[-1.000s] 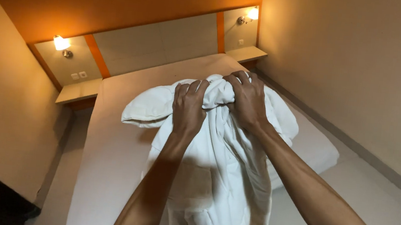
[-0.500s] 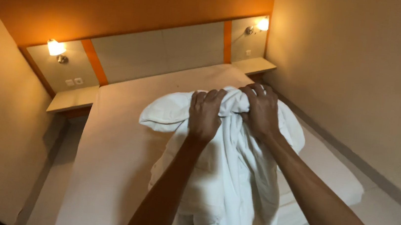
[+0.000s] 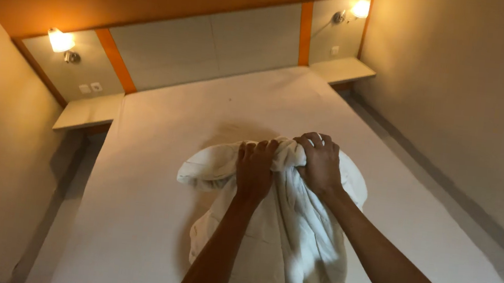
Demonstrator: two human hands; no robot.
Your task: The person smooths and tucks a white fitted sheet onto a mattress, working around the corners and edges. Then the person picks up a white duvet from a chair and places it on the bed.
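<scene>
A wide bed (image 3: 151,212) under a smooth pale sheet (image 3: 442,230) fills the room; a bunched white cloth (image 3: 290,251) hangs over its near part.

Both arms stretched forward, left hand (image 3: 254,172) and right hand (image 3: 319,164) side by side, fingers curled tight.

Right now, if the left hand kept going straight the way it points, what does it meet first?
Left hand grips the bunched white cloth, pointing toward the headboard. Beyond it, likely the white sheeted bed, though depth is unclear.
</scene>
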